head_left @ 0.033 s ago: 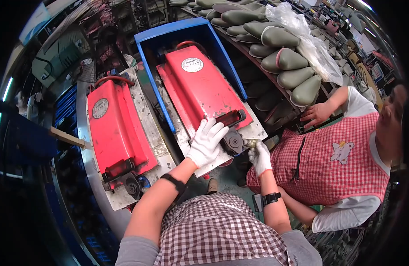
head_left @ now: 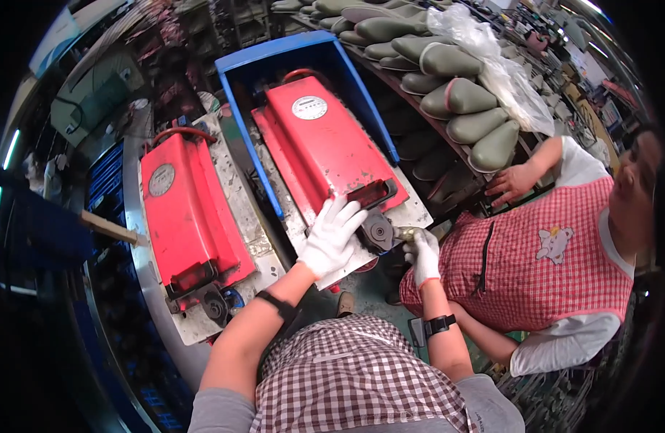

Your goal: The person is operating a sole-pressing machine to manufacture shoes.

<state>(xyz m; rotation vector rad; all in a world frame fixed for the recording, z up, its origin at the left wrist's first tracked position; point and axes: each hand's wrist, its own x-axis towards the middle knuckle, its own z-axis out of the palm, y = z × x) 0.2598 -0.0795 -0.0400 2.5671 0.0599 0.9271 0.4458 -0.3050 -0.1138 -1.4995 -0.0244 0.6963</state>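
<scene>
My left hand [head_left: 331, 237], in a white glove, lies with fingers spread on the near end of a red metal machine [head_left: 325, 137]. Beside it is a dark round housing [head_left: 376, 231], fixed at that end below a black handle [head_left: 372, 193]. On the housing's right, my gloved right hand [head_left: 423, 257] is closed around a small brass-coloured fitting [head_left: 404, 234]; part of it is hidden by my fingers. The machine sits on a worn light metal plate [head_left: 412, 206], with a blue frame [head_left: 275, 47] around its far end and sides.
A second red machine [head_left: 185, 206] stands to the left. Behind on the right, green boot-shaped pieces [head_left: 455, 97] fill a rack, partly under clear plastic sheeting [head_left: 516, 86]. A person in a red checked apron [head_left: 520, 267] stands close on my right, one hand [head_left: 513, 184] by the rack.
</scene>
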